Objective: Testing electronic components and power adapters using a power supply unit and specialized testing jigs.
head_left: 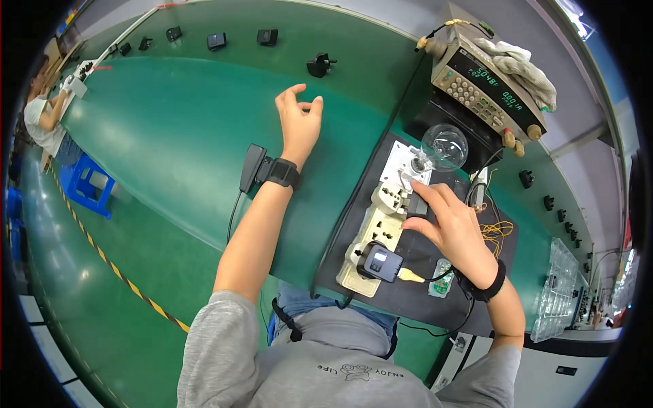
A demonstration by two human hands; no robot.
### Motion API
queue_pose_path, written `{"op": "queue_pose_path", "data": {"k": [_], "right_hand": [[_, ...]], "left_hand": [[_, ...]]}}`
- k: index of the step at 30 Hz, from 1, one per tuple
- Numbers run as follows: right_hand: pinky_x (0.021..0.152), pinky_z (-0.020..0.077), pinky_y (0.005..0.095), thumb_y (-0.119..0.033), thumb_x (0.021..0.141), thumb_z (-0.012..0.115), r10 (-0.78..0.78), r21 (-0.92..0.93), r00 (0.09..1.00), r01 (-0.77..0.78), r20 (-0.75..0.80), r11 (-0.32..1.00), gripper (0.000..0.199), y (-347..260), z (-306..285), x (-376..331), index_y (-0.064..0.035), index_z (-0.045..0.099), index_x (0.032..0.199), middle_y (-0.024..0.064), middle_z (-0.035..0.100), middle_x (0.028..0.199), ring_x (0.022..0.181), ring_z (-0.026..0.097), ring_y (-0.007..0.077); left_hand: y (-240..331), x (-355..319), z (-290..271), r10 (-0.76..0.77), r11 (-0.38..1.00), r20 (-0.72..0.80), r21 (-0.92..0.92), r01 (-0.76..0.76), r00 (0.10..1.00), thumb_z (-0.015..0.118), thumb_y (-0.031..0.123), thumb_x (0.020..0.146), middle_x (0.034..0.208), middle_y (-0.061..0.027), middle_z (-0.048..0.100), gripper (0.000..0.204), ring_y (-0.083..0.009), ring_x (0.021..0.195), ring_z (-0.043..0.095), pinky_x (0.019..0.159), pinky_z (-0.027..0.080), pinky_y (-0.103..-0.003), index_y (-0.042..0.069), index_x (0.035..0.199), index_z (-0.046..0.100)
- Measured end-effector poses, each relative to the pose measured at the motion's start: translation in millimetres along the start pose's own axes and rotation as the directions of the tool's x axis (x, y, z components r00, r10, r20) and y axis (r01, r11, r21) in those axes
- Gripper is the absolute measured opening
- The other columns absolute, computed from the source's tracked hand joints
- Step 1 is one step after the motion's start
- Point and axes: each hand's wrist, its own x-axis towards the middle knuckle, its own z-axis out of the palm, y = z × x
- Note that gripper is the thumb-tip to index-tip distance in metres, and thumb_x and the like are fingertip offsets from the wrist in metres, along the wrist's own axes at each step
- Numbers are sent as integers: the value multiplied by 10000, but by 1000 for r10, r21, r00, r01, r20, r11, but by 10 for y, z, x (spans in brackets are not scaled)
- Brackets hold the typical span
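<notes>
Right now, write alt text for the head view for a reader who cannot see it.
A person's right hand presses a black plug into a cream power strip on a black mat, beside a clear light bulb. The left hand hovers empty over the green conveyor belt.

A dark rectangular screen (491, 83) with green digits fronts the beige instrument (476, 95), upper right.

The person wears a grey sweatshirt (299, 370) with sleeves pushed up above the elbows and a small pale print near the neckline; blue jeans (320, 309) show below it; each wrist carries a black band, the left band (282, 172) bearing a black box with a thin cable trailing off; the right band (486, 285) is plain.
</notes>
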Motion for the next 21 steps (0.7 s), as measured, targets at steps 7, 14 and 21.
{"op": "queue_pose_path", "data": {"k": [7,14,21], "right_hand": [[533,483,371,-307,712,727,-50,-66,996,46,-72,997,477,-45,23,142,-13,539,1036,123,572,782,649,597,305],[549,458,378,-323,718,705,43,-267,983,7,180,964,437,-227,-47,364,-10,573,994,124,550,749,634,578,308],[574,468,383,-330,747,688,63,-242,965,1,254,970,442,-177,46,350,-16,556,1028,157,546,791,659,588,321]], "left_hand": [[15,-15,3,1,1000,14,-12,-1,1000,607,103,826,1188,-149,363,359,-152,732,568,694,495,-267,-12,1135,465],[6,-10,-5,-13,1000,20,-5,13,1000,608,110,827,1181,-146,366,355,-149,733,566,698,494,-269,-11,1129,467],[-17,12,-6,-67,998,41,-4,67,997,619,129,827,1192,-153,374,365,-168,766,583,710,495,-281,-1,1139,482]]}}
